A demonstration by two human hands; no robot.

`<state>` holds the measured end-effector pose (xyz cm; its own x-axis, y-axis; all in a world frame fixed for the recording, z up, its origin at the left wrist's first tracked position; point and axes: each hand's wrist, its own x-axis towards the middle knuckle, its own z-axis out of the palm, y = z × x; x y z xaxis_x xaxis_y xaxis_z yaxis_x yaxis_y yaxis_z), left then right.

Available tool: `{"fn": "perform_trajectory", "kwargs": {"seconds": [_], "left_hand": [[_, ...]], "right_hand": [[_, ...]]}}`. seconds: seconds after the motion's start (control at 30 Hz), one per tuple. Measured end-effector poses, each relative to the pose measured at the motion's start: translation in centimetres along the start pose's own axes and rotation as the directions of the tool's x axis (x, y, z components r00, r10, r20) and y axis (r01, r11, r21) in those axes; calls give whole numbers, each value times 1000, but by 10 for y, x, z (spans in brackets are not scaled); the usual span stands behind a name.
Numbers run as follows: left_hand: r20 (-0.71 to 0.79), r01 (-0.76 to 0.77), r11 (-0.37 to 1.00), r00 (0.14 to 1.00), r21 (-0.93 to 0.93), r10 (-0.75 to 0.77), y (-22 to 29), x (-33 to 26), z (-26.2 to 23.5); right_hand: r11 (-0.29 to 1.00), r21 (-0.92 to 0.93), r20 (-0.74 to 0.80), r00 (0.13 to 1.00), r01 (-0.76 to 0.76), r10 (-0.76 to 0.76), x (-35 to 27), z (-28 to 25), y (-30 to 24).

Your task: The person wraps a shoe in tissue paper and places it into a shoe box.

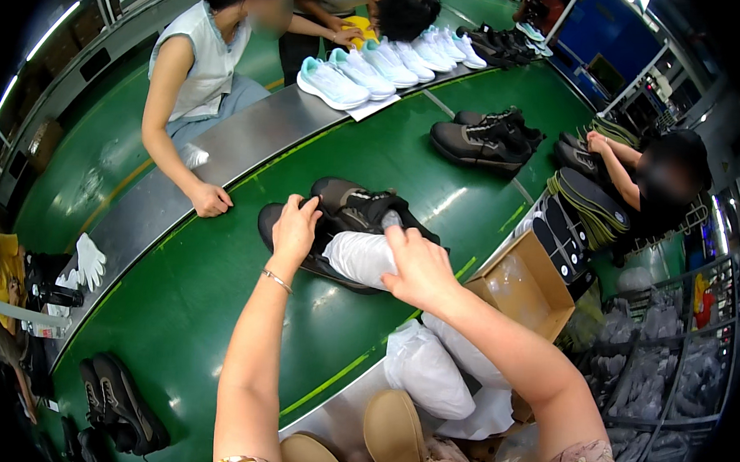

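White crumpled paper stuffing (358,257) sits gripped under the right hand (418,269), just beside the dark low-top sneaker (350,206) (long axis slanting away) on the green conveyor belt (215,306); left hand (295,229) pinches its collar.

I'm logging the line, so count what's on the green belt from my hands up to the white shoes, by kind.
Dark shoes: 4 (one pair held by the left hand, a farther pair up the belt)
White stuffing bundle: 1 (under the right hand)
Total: 5
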<state>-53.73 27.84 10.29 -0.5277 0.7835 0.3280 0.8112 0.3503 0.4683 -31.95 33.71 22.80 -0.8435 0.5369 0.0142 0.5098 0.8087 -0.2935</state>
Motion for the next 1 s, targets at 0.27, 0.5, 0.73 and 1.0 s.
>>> {"fn": "perform_trajectory", "kwargs": {"seconds": [0.27, 0.5, 0.73, 1.0], "left_hand": [[48, 127, 924, 992, -360, -117, -7, 2, 7], [130, 204, 900, 978, -385, -166, -8, -7, -12], [218, 277, 788, 958, -550, -184, -22, -7, 0], [267, 360, 609, 933, -707, -241, -24, -8, 2]], "right_hand": [[936, -146, -115, 934, 320, -337, 56, 92, -6], [904, -294, -138, 922, 310, -361, 45, 114, -16], [921, -28, 141, 913, 389, -382, 58, 116, 0], [878, 3, 211, 858, 478, -468, 86, 137, -4]]}}
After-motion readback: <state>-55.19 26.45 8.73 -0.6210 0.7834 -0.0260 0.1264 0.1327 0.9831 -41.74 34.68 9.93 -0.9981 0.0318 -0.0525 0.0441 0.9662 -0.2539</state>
